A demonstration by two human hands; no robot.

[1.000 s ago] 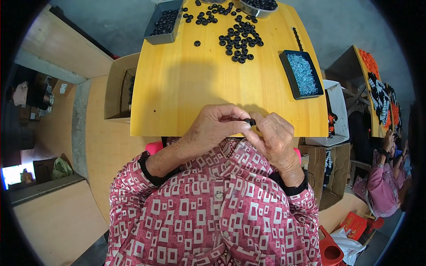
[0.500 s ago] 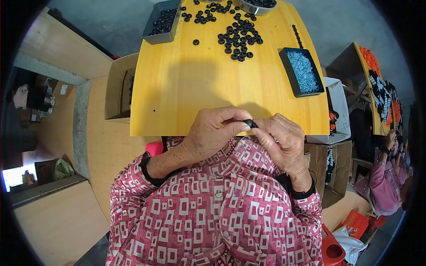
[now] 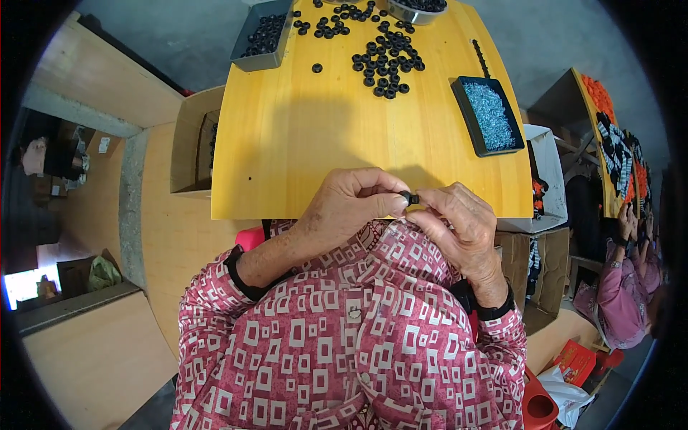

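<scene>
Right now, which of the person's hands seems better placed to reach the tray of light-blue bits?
Probably the right hand: it is nearer the tray, off to the right, while the left hand pinches a small black piece.

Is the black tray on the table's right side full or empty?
Not empty: pale-blue pieces cover most of the black tray's floor. How deep they lie, I cannot tell.

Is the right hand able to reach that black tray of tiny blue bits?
Probably yes: only yellow tabletop lies between the black tray and the right hand, though it seems occupied with a small black piece.
</scene>
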